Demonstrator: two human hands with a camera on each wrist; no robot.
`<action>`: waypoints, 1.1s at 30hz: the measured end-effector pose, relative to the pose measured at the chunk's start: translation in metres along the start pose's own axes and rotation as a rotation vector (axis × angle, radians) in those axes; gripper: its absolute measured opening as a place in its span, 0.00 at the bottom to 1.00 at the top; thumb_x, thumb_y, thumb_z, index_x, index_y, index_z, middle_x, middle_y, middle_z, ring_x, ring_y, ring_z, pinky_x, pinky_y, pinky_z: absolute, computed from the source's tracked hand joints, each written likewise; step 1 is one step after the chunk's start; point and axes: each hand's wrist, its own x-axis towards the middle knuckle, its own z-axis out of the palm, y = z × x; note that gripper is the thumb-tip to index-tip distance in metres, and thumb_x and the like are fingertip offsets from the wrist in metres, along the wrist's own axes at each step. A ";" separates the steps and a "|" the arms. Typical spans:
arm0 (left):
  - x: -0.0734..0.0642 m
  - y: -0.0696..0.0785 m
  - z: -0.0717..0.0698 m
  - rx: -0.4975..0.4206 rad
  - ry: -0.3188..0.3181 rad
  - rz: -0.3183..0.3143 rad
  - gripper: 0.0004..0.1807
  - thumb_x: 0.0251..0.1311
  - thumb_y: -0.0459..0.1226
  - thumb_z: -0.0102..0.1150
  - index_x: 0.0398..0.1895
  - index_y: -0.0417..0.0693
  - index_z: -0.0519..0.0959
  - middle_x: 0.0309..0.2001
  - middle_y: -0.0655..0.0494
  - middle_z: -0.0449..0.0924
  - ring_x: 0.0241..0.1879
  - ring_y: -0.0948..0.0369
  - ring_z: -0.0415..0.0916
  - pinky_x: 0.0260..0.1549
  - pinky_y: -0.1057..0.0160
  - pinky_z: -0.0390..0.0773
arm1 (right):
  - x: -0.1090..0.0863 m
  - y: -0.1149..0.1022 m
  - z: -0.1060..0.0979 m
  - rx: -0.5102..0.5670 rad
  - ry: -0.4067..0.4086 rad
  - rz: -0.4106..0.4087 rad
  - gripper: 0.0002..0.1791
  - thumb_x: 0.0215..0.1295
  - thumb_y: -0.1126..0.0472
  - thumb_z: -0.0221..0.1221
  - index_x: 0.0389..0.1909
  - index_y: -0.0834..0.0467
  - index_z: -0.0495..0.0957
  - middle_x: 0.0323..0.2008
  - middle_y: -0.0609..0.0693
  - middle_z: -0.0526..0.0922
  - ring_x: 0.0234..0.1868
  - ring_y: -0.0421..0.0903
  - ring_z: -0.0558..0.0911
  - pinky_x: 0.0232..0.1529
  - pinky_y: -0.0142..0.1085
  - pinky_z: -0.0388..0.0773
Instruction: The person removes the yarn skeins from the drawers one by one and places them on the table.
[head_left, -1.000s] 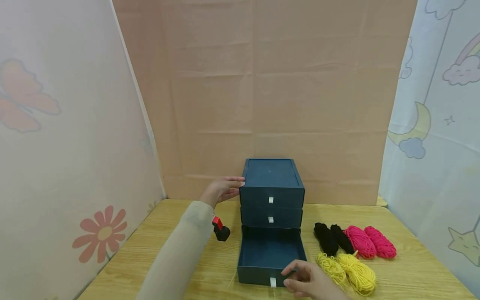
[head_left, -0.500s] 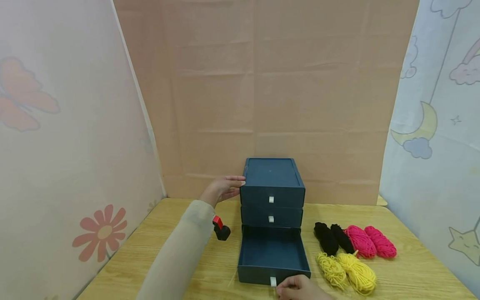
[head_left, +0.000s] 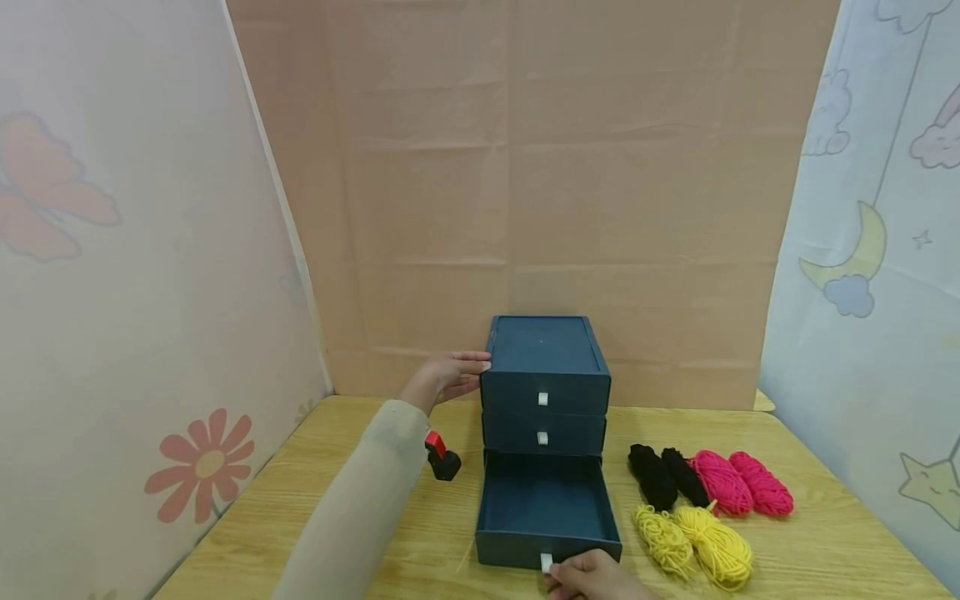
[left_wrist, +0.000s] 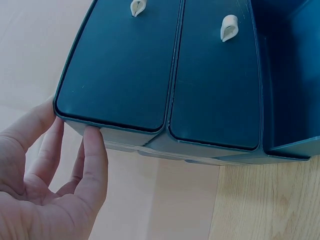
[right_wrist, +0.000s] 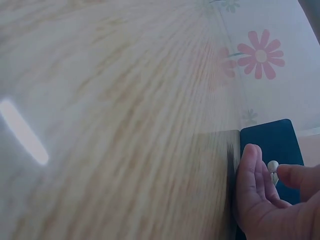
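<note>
A dark blue drawer cabinet stands on the table with its two upper drawers closed. Its bottom drawer is pulled out, and the inside shows bare. My left hand rests at the upper left corner; in the left wrist view, extended fingers touch the cabinet's side and edge. At the bottom drawer's front, my right hand has its thumb and fingers at the white pull tab. The right wrist view has that tab between thumb and fingers, pinched.
Right of the drawer lie two black yarn skeins, two pink skeins and two yellow skeins on the wooden table. A brown backdrop rises behind the cabinet. A black-and-red wrist device hangs below the left sleeve.
My right hand has moved left and lower along the bottom drawer's front, its fingers drawing together at the pull tab. The left hand and the drawer stay in place.
</note>
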 end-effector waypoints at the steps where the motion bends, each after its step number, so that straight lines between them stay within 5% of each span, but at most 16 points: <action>1: 0.000 0.000 0.000 0.001 0.001 0.000 0.16 0.53 0.39 0.65 0.46 0.53 0.82 0.45 0.53 0.79 0.41 0.58 0.78 0.48 0.62 0.76 | 0.000 0.000 0.000 0.003 0.006 0.001 0.17 0.69 0.58 0.49 0.40 0.68 0.80 0.30 0.50 0.84 0.26 0.36 0.77 0.29 0.26 0.73; 15: 0.000 0.000 0.001 -0.010 0.009 -0.011 0.16 0.52 0.39 0.65 0.46 0.52 0.82 0.44 0.53 0.80 0.38 0.60 0.79 0.47 0.62 0.76 | 0.002 -0.001 0.003 0.111 0.035 -0.024 0.15 0.69 0.62 0.49 0.37 0.70 0.80 0.28 0.50 0.84 0.28 0.37 0.81 0.34 0.30 0.80; 33: 0.002 0.000 0.001 -0.018 -0.007 -0.007 0.15 0.53 0.39 0.65 0.46 0.51 0.82 0.42 0.52 0.79 0.37 0.59 0.77 0.48 0.62 0.76 | 0.025 -0.010 -0.012 0.232 0.111 0.050 0.14 0.68 0.62 0.50 0.38 0.69 0.79 0.26 0.51 0.83 0.25 0.37 0.81 0.32 0.30 0.81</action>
